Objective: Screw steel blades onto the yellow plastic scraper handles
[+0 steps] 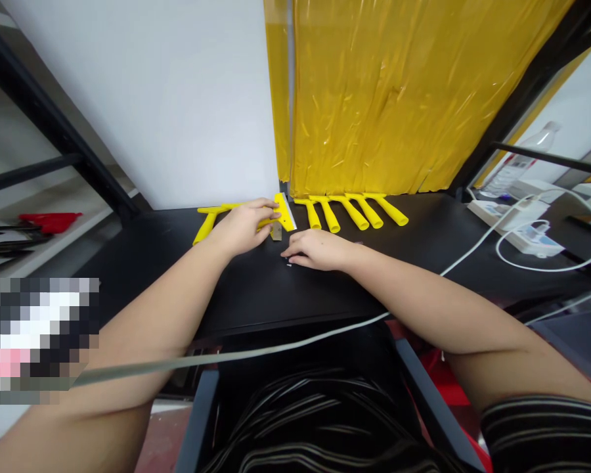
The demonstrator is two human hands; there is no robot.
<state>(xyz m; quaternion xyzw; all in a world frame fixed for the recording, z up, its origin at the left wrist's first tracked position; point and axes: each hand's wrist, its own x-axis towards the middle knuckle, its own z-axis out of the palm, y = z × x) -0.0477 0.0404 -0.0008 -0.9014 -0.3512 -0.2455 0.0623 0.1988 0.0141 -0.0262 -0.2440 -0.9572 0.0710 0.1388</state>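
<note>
A yellow scraper (286, 215) with a thin pale blade edge is gripped in my left hand (243, 226), its head turned up toward the right. My right hand (320, 249) rests low on the black tabletop (276, 299), thumb and fingertips pinched together. Whatever lies between those fingertips is too small to make out. Just below them are tiny silvery pieces (289, 265) that look like screws. A small brownish flat piece (276, 232) shows beside my left fingertips. More yellow scraper handles (205, 226) lie left of and partly behind my left hand.
Several yellow scraper handles (354, 213) line the table's back edge, right of centre. Behind them stand a white panel (177, 98) and a yellow-wrapped panel (398, 92). At right are a power strip (517, 226) and a plastic bottle (522, 157). A pale cable (276, 351) crosses in front.
</note>
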